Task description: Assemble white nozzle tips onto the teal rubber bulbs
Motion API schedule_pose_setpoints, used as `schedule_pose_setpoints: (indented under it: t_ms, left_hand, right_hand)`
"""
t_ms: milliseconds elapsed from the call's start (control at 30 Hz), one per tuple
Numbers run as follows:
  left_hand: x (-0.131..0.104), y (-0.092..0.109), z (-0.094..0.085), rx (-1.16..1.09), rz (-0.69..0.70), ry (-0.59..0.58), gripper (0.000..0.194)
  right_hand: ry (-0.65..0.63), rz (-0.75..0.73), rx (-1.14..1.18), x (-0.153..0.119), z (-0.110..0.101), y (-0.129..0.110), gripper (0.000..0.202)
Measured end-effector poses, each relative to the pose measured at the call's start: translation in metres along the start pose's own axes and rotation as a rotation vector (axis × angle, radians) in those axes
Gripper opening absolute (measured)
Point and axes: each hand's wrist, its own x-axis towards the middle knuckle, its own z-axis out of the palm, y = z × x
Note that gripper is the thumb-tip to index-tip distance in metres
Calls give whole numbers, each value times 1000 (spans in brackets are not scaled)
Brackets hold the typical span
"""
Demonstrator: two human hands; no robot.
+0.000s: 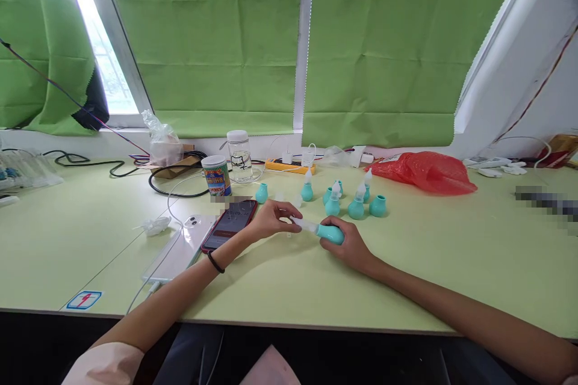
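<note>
A teal bulb nasal aspirator point(331, 233) lies sideways between my hands, just above the table. My right hand point(350, 246) is wrapped round its bulb. At the other end my left hand point(274, 220) pinches the clear pointed nozzle point(306, 225) between thumb and fingers. Beyond them stand several more teal bulbs. Some carry clear nozzles, such as the aspirator point(307, 187) and the one by my right hand point(356, 207). Others have bare necks, like the bulb point(378, 206) at the right and the bulb point(261, 193) at the left. Small clear pieces point(295, 200) lie partly behind my left hand.
A dark phone point(231, 225) and a white phone point(183, 246) with a cable lie left of my left hand. Behind them stand a printed can point(217, 177) and a lidded clear jar point(239, 156). A red plastic bag point(428, 172) lies at the back right.
</note>
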Motion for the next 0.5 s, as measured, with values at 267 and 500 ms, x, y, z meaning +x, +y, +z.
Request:
schedule_pose_setpoints:
  t_ms: [267,500]
  left_hand:
    - [0,-11,0,-202,-228,66,39]
    - [-1,-11,1,-290,-286,-43,45]
  right_hand:
    - [51,-10,-73,0,2,-2,11]
    - [72,-51,-144,-1,3,0,11]
